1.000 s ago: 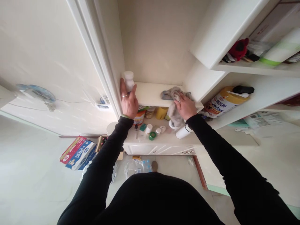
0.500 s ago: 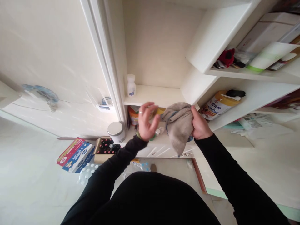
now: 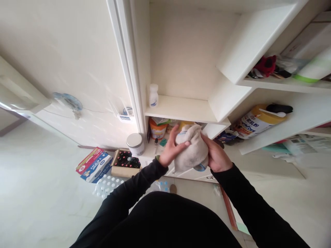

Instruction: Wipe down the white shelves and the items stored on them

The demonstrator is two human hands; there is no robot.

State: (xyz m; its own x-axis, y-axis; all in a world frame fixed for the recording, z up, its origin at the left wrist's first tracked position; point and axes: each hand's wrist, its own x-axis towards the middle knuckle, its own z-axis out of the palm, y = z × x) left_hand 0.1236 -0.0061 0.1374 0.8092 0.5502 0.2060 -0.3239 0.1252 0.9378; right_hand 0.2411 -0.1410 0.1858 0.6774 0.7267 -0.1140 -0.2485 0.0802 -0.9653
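A crumpled greyish-beige cloth (image 3: 194,151) is bunched between my hands in front of the shelving. My left hand (image 3: 171,147) presses against its left side, with the thumb lying across the front and the fingers behind it. On the other side my right hand (image 3: 217,155) grips the cloth, its fingers partly hidden by the fabric. A small white bottle (image 3: 153,95) stands on the bare-looking shelf (image 3: 181,107) above and behind my hands. Below that shelf sits an orange tub (image 3: 158,130) among small items.
A white lidded tin (image 3: 136,144) stands at the cabinet's left corner. On the floor are a box of bottles (image 3: 126,163) and a blue-and-red carton (image 3: 95,167). A yellow-lidded can (image 3: 254,120) lies in a right compartment. A router (image 3: 126,116) is by the wall.
My left hand, apart from the cloth before, has come onto it. The cloth, hanging from my right hand earlier, is now bunched up between both hands. The view has shifted slightly left.
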